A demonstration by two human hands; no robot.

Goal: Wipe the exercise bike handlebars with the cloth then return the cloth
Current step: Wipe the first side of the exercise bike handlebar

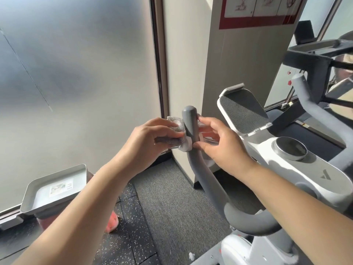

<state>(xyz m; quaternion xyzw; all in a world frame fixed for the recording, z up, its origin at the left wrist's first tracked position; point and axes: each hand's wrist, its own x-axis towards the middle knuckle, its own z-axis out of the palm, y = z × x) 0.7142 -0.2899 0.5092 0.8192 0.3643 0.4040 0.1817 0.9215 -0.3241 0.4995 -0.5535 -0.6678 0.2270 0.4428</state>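
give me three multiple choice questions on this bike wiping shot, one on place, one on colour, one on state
1. Where is the tray?
A. lower left, by the frosted wall
B. on the bike console
C. on the treadmill

2. What colour is the handlebar grip?
A. red
B. grey
C. yellow

3. What is the left hand doing?
A. hanging idle
B. lying flat on the tray
C. holding the cloth against the handlebar

Answers:
1 A, the tray sits low at the left near the wall.
2 B, the upright grip is grey.
3 C, its fingers curl round the cloth at the bar.
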